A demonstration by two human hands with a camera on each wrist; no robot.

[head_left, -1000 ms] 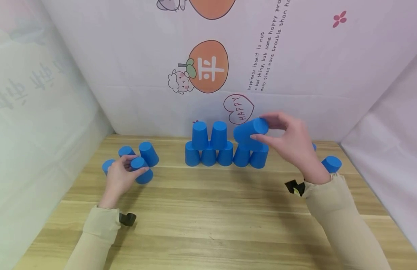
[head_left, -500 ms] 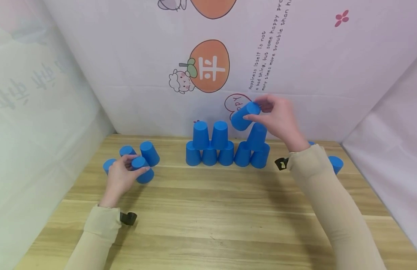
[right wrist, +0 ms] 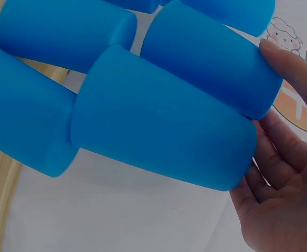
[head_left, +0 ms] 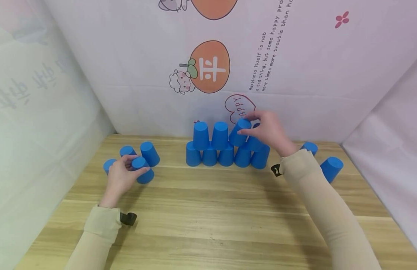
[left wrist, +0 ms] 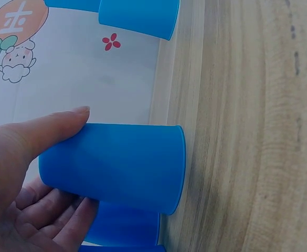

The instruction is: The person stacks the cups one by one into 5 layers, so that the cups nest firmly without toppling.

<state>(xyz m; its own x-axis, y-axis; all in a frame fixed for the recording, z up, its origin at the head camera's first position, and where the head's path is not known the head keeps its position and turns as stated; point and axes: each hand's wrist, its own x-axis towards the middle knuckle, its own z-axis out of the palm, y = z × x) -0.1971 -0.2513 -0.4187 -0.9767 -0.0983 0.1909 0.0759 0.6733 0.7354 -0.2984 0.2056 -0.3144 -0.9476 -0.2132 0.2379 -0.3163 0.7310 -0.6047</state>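
Observation:
My left hand point(head_left: 122, 176) grips an upside-down blue cup point(head_left: 143, 171) near its base; in the left wrist view this cup's rim point(left wrist: 180, 168) is close to the wood. My right hand point(head_left: 267, 129) pinches a second blue cup point(head_left: 239, 134) by its narrow end, thumb on the near side. That cup tilts slightly over the bottom row of upside-down cups point(head_left: 209, 156). To its left stand two upper-row cups point(head_left: 220, 135). To its right another upper cup point(head_left: 254, 143) is partly hidden by my hand; in the right wrist view this neighbouring cup point(right wrist: 163, 121) shows large.
Several loose cups point(head_left: 149, 153) stand around my left hand. Two more cups, a near one point(head_left: 331, 168) and a far one point(head_left: 309, 148), stand at the right beyond my forearm. A printed cloth point(head_left: 144, 75) hangs behind the wooden table point(head_left: 201, 210).
My right hand rose with one cup, leaving the other on the upper row at the right. It then lowered the held cup left of that one. My left hand kept still.

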